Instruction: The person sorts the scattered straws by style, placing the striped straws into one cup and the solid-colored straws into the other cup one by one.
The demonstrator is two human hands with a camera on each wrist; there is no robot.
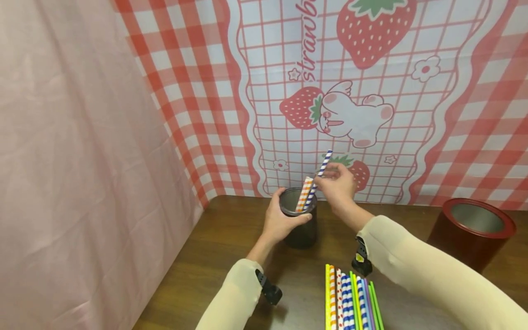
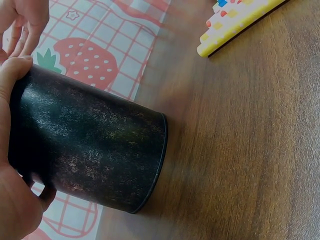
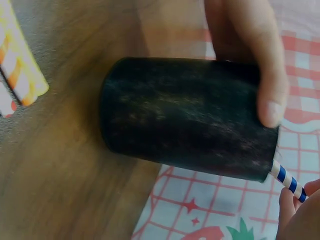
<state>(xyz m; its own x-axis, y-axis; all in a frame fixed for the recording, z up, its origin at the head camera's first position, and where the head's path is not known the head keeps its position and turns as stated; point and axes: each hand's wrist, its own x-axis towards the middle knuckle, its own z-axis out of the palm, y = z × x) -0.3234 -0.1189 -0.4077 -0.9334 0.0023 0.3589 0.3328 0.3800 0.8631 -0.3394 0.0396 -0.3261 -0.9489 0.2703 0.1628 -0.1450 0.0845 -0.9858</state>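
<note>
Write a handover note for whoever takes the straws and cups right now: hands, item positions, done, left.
Left hand grips the dark metal cylindrical cup, which stands upright on the brown wooden table.
Right hand pinches the blue-and-white striped paper straw, its lower end inside the cup.
Done: an orange-and-white striped paper straw already stands in that cup.
Left: a row of coloured paper straws lies flat on the table near the front edge. The red-rimmed metal cup at right shows no straws.
</note>
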